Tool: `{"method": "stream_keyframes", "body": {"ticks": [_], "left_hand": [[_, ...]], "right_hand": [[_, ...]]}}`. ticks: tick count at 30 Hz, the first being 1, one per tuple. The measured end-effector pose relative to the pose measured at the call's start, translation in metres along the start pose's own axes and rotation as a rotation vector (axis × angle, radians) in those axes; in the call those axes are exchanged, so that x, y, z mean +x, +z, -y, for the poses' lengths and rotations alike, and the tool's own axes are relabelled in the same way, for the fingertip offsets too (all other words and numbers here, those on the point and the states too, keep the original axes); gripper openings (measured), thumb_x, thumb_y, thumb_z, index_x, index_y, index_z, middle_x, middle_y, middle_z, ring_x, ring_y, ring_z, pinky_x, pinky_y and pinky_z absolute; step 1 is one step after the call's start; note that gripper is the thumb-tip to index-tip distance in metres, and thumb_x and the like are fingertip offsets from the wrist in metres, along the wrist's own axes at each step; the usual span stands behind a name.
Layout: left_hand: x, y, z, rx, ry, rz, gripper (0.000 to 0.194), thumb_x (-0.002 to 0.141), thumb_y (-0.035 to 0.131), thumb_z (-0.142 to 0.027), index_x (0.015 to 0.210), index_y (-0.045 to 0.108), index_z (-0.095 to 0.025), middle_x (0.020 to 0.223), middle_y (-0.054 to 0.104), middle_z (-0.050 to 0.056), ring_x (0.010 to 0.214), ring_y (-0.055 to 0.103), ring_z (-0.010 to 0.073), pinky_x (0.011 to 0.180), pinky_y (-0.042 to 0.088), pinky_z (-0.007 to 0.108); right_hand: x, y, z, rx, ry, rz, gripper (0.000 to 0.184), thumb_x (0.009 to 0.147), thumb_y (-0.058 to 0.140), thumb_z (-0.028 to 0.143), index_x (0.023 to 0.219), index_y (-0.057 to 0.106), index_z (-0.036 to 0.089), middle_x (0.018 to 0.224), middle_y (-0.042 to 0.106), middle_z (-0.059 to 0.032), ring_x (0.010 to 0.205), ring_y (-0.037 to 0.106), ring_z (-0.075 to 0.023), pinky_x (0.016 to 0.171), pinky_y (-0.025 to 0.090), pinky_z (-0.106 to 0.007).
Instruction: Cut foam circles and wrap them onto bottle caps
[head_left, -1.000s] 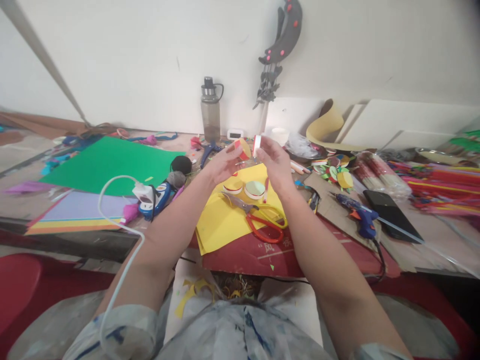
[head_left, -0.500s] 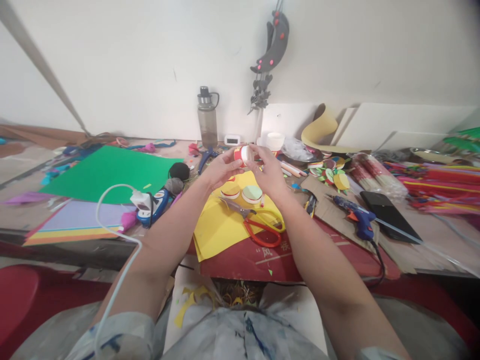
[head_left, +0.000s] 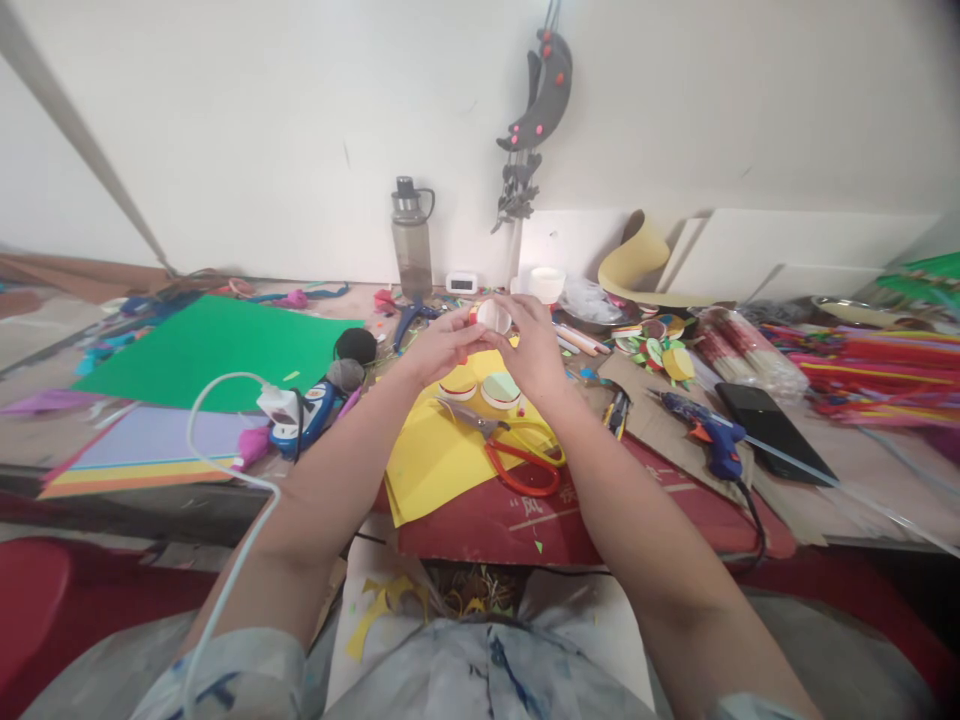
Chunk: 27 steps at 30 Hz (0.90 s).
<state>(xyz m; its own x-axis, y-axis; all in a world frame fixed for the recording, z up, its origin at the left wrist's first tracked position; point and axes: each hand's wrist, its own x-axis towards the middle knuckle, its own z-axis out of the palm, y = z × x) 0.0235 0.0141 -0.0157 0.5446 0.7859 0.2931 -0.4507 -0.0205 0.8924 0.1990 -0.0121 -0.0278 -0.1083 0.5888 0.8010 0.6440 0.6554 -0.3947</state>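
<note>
My left hand (head_left: 442, 345) and my right hand (head_left: 534, 340) are both closed around a small red-and-white cup (head_left: 493, 316), held above the worktable. Its round white end faces me; the fingers hide much of its red side. Just below lie two round discs, one yellowish with a red and white rim (head_left: 457, 386) and one pale green (head_left: 501, 390). They rest on yellow sheets (head_left: 420, 470). Scissors (head_left: 517, 450) with red and yellow handles lie across the sheets, their blades pointing left.
A blue glue gun (head_left: 709, 430) and a black phone (head_left: 772, 430) lie to the right. Green sheet (head_left: 225, 350), power strip (head_left: 307, 415) and white cable (head_left: 240, 480) are at left. A water bottle (head_left: 412, 240) and a white cup (head_left: 547, 284) stand behind.
The cup has turned in my hands, so its white end now faces me and less of the red side shows. The view has shifted slightly; the table items look unmoved.
</note>
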Motion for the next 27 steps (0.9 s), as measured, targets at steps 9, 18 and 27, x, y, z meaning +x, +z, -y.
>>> {"method": "stream_keyframes", "body": {"ticks": [9, 18, 27], "left_hand": [[-0.001, 0.009, -0.004, -0.067, 0.043, -0.121, 0.041, 0.072, 0.086, -0.018, 0.111, 0.073, -0.017, 0.117, 0.076, 0.006, 0.104, 0.073, 0.018, 0.114, 0.051, 0.046], [-0.001, 0.006, -0.002, -0.032, -0.015, -0.061, 0.044, 0.07, 0.086, -0.015, 0.113, 0.075, -0.017, 0.111, 0.078, 0.006, 0.102, 0.073, 0.0187, 0.114, 0.051, 0.049], [0.0, 0.008, 0.0, 0.047, 0.027, -0.075, 0.044, 0.069, 0.088, -0.024, 0.111, 0.076, -0.019, 0.114, 0.077, 0.006, 0.111, 0.07, 0.0224, 0.115, 0.05, 0.051]], "right_hand": [[0.0, 0.003, -0.002, 0.272, 0.259, -0.155, 0.036, 0.092, 0.067, 0.04, 0.124, 0.069, 0.023, 0.121, 0.07, -0.0119, 0.099, 0.068, -0.024, 0.085, 0.062, -0.042], [0.003, -0.002, 0.009, 0.286, 0.399, -0.156, 0.023, 0.084, 0.065, 0.027, 0.107, 0.068, 0.02, 0.109, 0.073, -0.0104, 0.087, 0.066, -0.0203, 0.075, 0.06, -0.036], [0.003, -0.001, 0.017, 0.234, 0.391, -0.17, 0.024, 0.082, 0.06, 0.021, 0.106, 0.067, 0.02, 0.113, 0.071, -0.01, 0.085, 0.066, -0.0187, 0.074, 0.058, -0.034]]}}
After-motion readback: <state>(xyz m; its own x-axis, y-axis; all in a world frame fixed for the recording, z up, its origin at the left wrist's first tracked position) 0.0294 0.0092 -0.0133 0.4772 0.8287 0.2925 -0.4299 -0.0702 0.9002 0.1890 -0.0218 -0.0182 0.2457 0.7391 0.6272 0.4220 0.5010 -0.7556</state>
